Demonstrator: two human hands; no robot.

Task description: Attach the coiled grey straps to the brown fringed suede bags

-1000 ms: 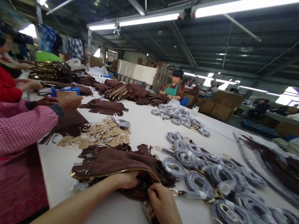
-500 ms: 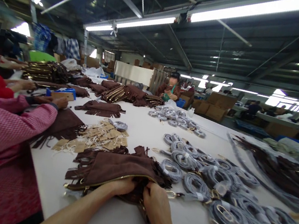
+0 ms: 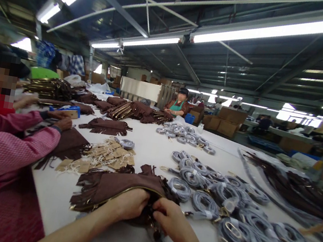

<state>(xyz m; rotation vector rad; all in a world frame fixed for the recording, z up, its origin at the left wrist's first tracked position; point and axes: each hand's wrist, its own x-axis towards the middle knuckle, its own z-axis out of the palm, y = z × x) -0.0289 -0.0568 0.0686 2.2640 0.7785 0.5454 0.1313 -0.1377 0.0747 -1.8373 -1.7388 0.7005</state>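
Observation:
A dark brown fringed bag (image 3: pixel 126 184) lies on the white table in front of me, its gold zipper open along the near side. My left hand (image 3: pixel 134 204) reaches into the open mouth with its fingers curled; the fingertips and whatever they hold are hidden. At the right end of the opening, my right hand (image 3: pixel 168 216) pinches the bag's edge between thumb and fingers. Just right of the bag lie coiled, plastic-wrapped straps (image 3: pixel 179 189) with gold clips. Beyond its far side is a heap of tan paper tags (image 3: pixel 109 154) with white strings.
On the left, a co-worker in a checked pink sleeve (image 3: pixel 31 140) handles a brown bag (image 3: pixel 69 140) beside a blue-and-tan object. Stacked brown bags (image 3: pixel 134 111) fill the table's far end, where another person sits. Long dark straps (image 3: pixel 296 183) spread across the right side.
My left hand has risen slightly, with more of its back showing above the zipper. My right hand has shifted a little right. The view has tilted up slightly.

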